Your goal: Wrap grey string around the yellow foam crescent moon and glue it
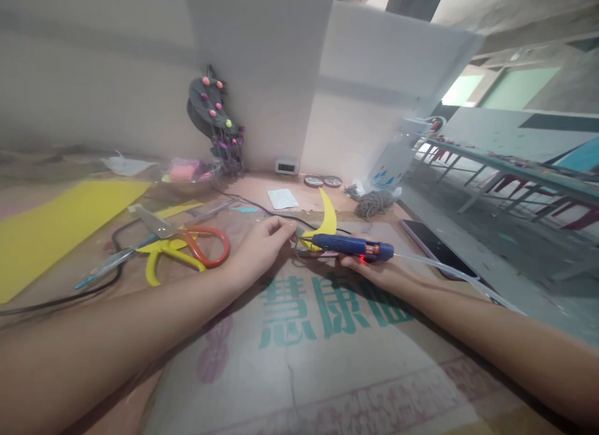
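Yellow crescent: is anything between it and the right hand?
Yes, the glue gun, held in the right hand, crosses in front of the yellow crescent's lower part; whether they touch, I can't tell. Nothing visible covers its upper tip.

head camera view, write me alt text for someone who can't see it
A person's right hand holds a blue glue gun while the left hand seems to pinch the lower end of a yellow crescent. Scissors lie to the left, and a phone lies to the right.
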`<state>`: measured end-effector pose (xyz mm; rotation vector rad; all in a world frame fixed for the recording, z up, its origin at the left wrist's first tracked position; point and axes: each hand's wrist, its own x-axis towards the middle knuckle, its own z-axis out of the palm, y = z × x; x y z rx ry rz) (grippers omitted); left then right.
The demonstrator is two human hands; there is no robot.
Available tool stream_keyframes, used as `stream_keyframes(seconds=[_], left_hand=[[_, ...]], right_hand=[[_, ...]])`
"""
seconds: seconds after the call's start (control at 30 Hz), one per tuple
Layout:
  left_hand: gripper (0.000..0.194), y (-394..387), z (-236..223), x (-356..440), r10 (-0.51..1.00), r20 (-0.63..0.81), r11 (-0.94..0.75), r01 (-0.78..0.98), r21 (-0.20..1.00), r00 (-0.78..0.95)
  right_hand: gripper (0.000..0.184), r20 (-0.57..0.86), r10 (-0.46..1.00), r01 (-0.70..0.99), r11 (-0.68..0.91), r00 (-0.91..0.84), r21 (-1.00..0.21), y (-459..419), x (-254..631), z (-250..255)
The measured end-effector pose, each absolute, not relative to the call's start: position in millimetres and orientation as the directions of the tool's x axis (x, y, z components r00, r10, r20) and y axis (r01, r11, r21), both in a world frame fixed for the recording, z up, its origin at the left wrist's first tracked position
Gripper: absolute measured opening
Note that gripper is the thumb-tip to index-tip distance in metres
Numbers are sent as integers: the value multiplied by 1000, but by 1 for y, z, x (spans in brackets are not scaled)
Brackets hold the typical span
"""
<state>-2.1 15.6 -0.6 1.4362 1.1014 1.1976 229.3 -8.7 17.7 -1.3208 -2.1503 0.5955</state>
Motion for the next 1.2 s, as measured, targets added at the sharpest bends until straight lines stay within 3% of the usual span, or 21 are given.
stream_keyframes(seconds=[0.27,0.5,1.2], left_hand=[[24,15,-2,-2,984,135,-143,56,988,116],[22,14,1,-1,989,99,-105,46,993,115],[25,13,4,0,989,94,-95,5,995,112]], right_hand=[[36,210,866,600,472,-455,-646,-8,227,22],[27,250,903,642,424,-349,-638,-7,230,16],[33,264,907,648,419,-327,-636,-6,230,16]])
